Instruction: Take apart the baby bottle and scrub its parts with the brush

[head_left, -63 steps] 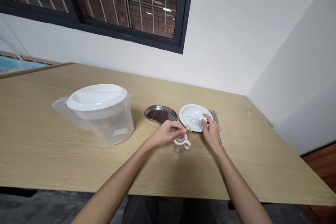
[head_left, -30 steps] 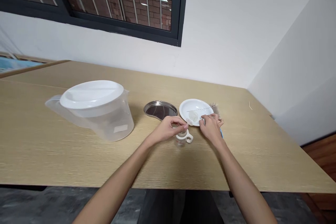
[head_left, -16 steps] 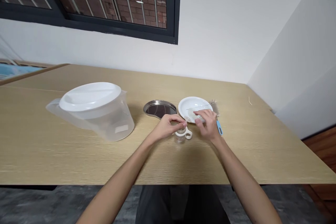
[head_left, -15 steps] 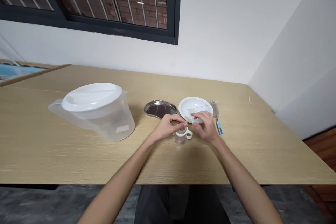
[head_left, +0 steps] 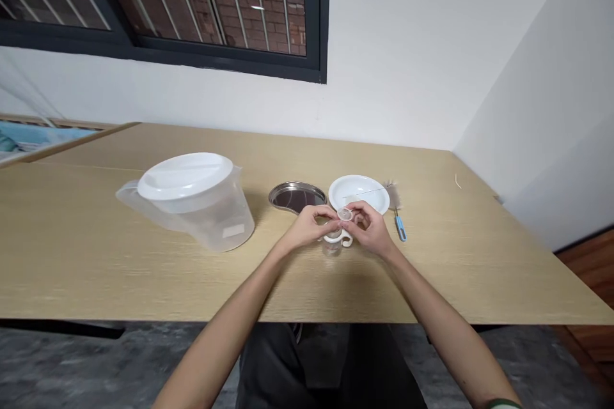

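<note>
A small round clear piece with a pale rim (head_left: 344, 214) is pinched between the fingertips of both hands. My left hand (head_left: 311, 225) grips its left side, thumb and fingers together. On the other side my right hand (head_left: 369, 227) holds it with thumb and forefinger. Just below them a small clear bottle with a white handle ring (head_left: 332, 246) stands upright on the table. Its top is partly covered by my fingers. A white bowl (head_left: 336, 186) lies right behind my hands, with a thin wire across it.
On the left stands a clear plastic pitcher (head_left: 218, 223) with a white lid. A steel kidney dish (head_left: 274, 200) lies behind my left hand. To the right of the bowl is a bottle brush with a blue handle (head_left: 400, 229). The wooden table (head_left: 119, 268) meets a white wall.
My right hand has moved left from over the bowl to meet my left hand. The small round piece now sits between both hands. The view has shifted slightly.
</note>
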The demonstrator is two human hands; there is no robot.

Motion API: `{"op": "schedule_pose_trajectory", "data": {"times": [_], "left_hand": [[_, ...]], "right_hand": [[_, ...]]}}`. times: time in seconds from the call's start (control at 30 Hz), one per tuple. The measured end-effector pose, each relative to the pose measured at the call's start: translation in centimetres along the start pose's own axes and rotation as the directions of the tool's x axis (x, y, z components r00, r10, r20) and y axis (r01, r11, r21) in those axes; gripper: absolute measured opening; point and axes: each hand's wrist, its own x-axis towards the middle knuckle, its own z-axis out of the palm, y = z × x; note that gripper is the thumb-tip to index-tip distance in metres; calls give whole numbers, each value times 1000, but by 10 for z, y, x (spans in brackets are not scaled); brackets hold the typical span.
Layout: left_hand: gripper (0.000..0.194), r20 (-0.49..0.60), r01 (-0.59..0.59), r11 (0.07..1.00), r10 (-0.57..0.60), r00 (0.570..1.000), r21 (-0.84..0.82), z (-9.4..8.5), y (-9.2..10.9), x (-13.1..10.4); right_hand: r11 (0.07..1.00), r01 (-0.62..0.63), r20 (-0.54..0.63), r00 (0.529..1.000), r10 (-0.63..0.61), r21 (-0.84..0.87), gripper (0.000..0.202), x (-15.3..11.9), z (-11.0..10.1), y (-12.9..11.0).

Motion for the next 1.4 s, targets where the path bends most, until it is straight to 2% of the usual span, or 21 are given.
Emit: {"op": "schedule_pose_trajectory", "data": {"times": [0.13,0.3,0.43,0.5,0.63,0.8,1.07,1.27,1.4], "left_hand": [[24,20,-15,1000,15,1000,-16,0,0,0],[33,11,13,1000,-13,1000,-4,2,1,0],[45,5,-12,1000,12,1000,-6,1,1,0],[52,7,-37,999,37,999,1,-1,0,0],[63,9,-35,999,35,999,-38,-2,-3,0],[57,-83,12,995,-20,996,-97,0,-6,1],[37,-261,-17,995,-9,965,-100,-3,-12,6],[41,-273,-34,998,19,962,-50,-6,-16,6],[45,-278,-2,1000,1,960,-3,-8,-15,6]], "right_hand": [[999,11,48,999,-13,30,64,1,0,0],[994,103,41,994,-104,27,46,5,1,-5],[985,6,28,1000,-11,173,49,6,-2,-18],[978,-9,-29,999,15,209,54,8,-10,-23],[968,48,-251,968,16,248,57,15,-32,-26],[939,53,-388,917,89,339,51,24,-55,-14],[947,1,-531,828,180,322,63,33,-71,22],[947,-68,-525,819,232,313,62,30,-78,39],[954,-119,-556,790,258,274,60,28,-83,46]]}}
